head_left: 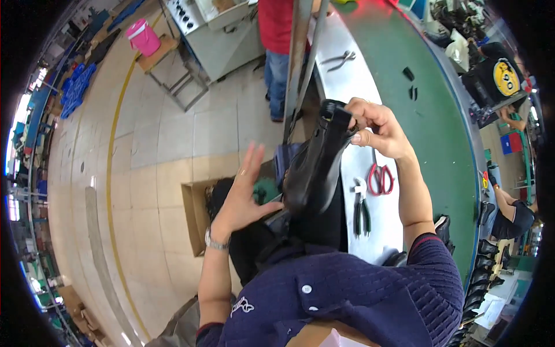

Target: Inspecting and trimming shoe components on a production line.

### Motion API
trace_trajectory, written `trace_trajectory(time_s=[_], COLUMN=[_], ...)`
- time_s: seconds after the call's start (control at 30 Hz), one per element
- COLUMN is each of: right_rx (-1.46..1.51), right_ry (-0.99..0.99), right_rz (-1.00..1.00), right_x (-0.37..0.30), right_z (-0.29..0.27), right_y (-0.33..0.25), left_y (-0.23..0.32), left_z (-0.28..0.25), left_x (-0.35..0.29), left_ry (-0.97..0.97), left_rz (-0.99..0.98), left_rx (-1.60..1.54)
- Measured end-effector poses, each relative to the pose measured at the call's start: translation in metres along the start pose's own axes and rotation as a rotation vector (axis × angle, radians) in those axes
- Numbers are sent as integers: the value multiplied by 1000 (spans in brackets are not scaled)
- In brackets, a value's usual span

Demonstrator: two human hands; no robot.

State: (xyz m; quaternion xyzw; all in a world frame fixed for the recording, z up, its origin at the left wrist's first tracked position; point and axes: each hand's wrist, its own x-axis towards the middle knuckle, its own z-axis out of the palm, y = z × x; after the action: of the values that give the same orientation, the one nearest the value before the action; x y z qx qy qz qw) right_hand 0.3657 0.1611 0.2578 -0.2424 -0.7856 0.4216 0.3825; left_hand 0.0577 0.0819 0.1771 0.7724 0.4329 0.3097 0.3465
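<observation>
A glossy black shoe or ankle boot [317,165] hangs over my lap, its toe pointing down toward me. My right hand [380,126] grips it by the upper end, thumb and fingers closed on the edge there. Beside the toe, my left hand [241,199] is spread with the thumb apart, slightly blurred and holding nothing; whether the thumb tip touches the shoe, I cannot tell. Red-handled scissors [380,180] and dark-handled pincers [361,211] lie on the metal ledge [378,231] to the right. Farther up that ledge rests a pair of pliers [340,60].
A green work surface [430,156] runs along the right, with small black pieces [409,73] on it. An open cardboard box [195,222] stands at left. Ahead are a metal post [298,63] and a person in red [275,26]. A pink bucket [143,38] sits on a stool.
</observation>
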Motion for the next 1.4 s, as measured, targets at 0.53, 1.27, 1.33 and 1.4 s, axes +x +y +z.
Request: trace_trajectory(time_s=[0.53, 1.27, 1.33, 1.4], right_rx=[391, -1023, -989, -828], right_ry=[15, 463, 410, 314], right_rz=[494, 958, 919, 1040], right_x=[-43, -255, -250, -243], right_z=[180, 134, 136, 126], right_y=[62, 97, 95, 94], left_y=[-59, -42, -43, -45], left_z=[79, 78, 77, 76], left_x=[-111, -62, -61, -62], left_ry=[46, 394, 386, 397], left_rz=[-269, -606, -620, -627], left_rx=[-939, -998, -995, -1007])
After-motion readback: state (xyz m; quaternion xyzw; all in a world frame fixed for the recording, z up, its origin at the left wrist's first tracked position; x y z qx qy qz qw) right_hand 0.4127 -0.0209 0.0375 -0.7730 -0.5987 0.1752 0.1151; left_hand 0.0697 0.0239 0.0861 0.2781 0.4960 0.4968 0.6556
